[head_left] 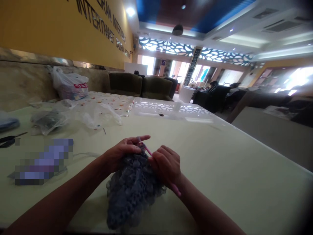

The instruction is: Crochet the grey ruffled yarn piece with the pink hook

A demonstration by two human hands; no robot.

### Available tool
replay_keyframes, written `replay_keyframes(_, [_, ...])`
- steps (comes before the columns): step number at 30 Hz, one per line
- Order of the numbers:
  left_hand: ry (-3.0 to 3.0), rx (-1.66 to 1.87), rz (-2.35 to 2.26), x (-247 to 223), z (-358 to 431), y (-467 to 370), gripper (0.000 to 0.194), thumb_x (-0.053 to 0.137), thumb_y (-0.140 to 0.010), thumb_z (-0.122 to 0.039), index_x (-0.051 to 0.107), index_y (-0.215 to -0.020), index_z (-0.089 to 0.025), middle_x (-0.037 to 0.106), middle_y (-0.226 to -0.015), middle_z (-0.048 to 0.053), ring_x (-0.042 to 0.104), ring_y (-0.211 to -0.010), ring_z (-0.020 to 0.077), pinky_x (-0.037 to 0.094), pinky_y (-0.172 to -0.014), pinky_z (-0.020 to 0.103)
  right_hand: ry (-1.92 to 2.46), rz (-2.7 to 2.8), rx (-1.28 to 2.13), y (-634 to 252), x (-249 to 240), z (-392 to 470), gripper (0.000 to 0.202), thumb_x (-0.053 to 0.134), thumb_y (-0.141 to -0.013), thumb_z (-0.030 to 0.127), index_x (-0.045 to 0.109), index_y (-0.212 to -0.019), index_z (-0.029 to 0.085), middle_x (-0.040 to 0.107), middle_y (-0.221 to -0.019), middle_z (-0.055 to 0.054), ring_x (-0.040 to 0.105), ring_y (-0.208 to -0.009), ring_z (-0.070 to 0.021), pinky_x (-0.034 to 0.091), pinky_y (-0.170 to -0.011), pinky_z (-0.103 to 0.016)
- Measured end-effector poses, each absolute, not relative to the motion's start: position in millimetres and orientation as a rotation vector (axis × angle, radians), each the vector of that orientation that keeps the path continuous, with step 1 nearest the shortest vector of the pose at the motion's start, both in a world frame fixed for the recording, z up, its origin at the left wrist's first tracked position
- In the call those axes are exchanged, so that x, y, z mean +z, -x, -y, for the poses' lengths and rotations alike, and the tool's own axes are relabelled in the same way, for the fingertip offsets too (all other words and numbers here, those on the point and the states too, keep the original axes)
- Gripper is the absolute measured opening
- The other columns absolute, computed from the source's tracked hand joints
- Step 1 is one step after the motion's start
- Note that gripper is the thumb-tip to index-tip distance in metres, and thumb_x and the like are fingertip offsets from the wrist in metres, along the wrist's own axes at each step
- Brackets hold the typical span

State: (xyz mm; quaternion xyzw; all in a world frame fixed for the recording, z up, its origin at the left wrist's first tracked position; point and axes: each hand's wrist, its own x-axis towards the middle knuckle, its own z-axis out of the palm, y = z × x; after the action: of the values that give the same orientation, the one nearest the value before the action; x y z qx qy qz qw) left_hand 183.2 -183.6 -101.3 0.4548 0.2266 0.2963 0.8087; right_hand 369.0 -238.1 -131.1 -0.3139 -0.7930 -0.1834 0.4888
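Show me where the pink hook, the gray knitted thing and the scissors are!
pink hook point(147, 150), head view, on the shaft between the two hands.
gray knitted thing point(130, 192), head view, on the middle of the fabric.
scissors point(8, 139), head view, on the dark handle at the left edge.

Public lobby or lounge: armchairs point(140, 85), large wall lettering point(102, 19), patterned ceiling panels point(171, 47), long counter point(220, 156).

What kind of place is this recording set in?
Probably a lobby or lounge of a public building: large lettering on a yellow wall, upholstered armchairs, an ornate lit ceiling screen, and a long glossy table.
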Motion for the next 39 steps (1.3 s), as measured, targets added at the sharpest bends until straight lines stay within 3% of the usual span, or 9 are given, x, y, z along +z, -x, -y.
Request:
replay_keyframes(4, [-1.016,0.642,-0.448,-99.9,172.3,-171.8,0.065,0.071,-0.068,-0.013,0.061,-0.132,-0.016,0.070,-0.085,0.006,0.065,-0.079,0.0185,0.049,-0.081,0.033,0.782,1.841,0.087,-375.3,-117.9,240.0,0.026,0.053,-0.092,0.017,0.048,-0.067,0.020,0.043,-0.058,0.004,0.038,-0.053,-0.0095,0.031,-0.051,-0.026])
replay_keyframes(10, [-1.095,0.648,-0.474,-107.9,174.4,-176.3,0.056,0.074,-0.069,-0.017,0.067,-0.125,-0.018,0.069,-0.086,0.002,0.062,-0.075,0.0146,0.048,-0.074,0.026,0.789,1.595,0.808,-381.2,-117.7,237.1,0.027,0.056,-0.092,0.027,0.053,-0.067,0.019,0.050,-0.054,0.004,0.045,-0.050,-0.0102,0.037,-0.049,-0.023])
replay_keyframes(17, [-1.558,0.731,-0.570,-116.8,196.8,-199.4,0.033,0.076,-0.075,-0.022,0.072,-0.108,-0.019,0.072,-0.104,0.005,0.061,-0.104,0.0238,0.044,-0.093,0.032,0.844,1.846,0.064,-370.5,-132.0,230.5,0.029,0.062,-0.089,0.027,0.051,-0.064,0.018,0.049,-0.059,0.003,0.040,-0.053,-0.0088,0.033,-0.054,-0.024])
replay_keyframes(20, [-1.522,0.778,-0.600,-118.9,197.0,-199.4,0.025,0.065,-0.085,-0.036,0.072,-0.101,-0.018,0.071,-0.099,0.005,0.060,-0.098,0.0225,0.046,-0.088,0.031,0.881,1.783,0.295,-371.9,-130.3,230.4,0.028,0.061,-0.091,0.035,0.054,-0.069,0.018,0.051,-0.061,0.004,0.042,-0.054,-0.0082,0.034,-0.053,-0.022])
replay_keyframes(23, [-1.426,0.861,-0.721,-118.3,195.3,-198.0,0.039,0.050,-0.093,-0.049,0.068,-0.080,-0.016,0.065,-0.078,0.002,0.057,-0.077,0.0170,0.046,-0.074,0.027,0.905,1.685,0.588,-371.1,-127.7,229.9,0.029,0.064,-0.088,0.042,0.057,-0.072,0.018,0.053,-0.064,0.004,0.045,-0.057,-0.0088,0.037,-0.054,-0.021])
replay_keyframes(28, [-1.507,1.100,-0.971,-114.6,189.6,-193.4,0.036,0.059,-0.088,-0.047,0.056,-0.068,-0.017,0.050,-0.063,-0.004,0.043,-0.059,0.0108,0.038,-0.056,0.021,0.947,1.552,1.068,-367.9,-128.6,223.9,0.028,0.072,-0.080,0.043,0.063,-0.094,0.020,0.061,-0.087,0.000,0.054,-0.078,-0.0130,0.043,-0.068,-0.023])
replay_keyframes(32, [-1.791,1.380,-1.194,-119.7,177.6,-186.5,0.039,0.052,-0.093,-0.042,0.049,-0.062,-0.019,0.045,-0.055,-0.005,0.041,-0.052,0.0108,0.036,-0.050,0.022,0.925,1.556,1.350,-372.4,-130.3,219.1,0.033,0.071,-0.080,0.045,0.058,-0.071,0.016,0.045,-0.065,0.004,0.040,-0.060,-0.0092,0.032,-0.057,-0.022])
replay_keyframes(34, [-2.043,1.489,-1.241,-123.3,171.8,-183.5,0.037,0.051,-0.094,-0.038,0.054,-0.062,-0.019,0.051,-0.054,-0.003,0.047,-0.053,0.0122,0.040,-0.054,0.024,0.830,1.601,1.331,-377.1,-130.1,216.3,0.034,0.071,-0.080,0.043,0.055,-0.067,0.016,0.041,-0.064,0.004,0.037,-0.061,-0.0092,0.031,-0.058,-0.023])
replay_keyframes(39, [-2.366,1.627,-1.167,-125.3,161.6,-177.4,0.028,0.058,-0.089,-0.030,0.064,-0.065,-0.018,0.068,-0.065,0.001,0.061,-0.065,0.0161,0.044,-0.088,0.035,0.913,1.695,1.141,-385.6,-129.3,210.7,0.033,0.068,-0.083,0.043,0.056,-0.069,0.016,0.042,-0.066,0.004,0.037,-0.064,-0.0100,0.031,-0.060,-0.023])
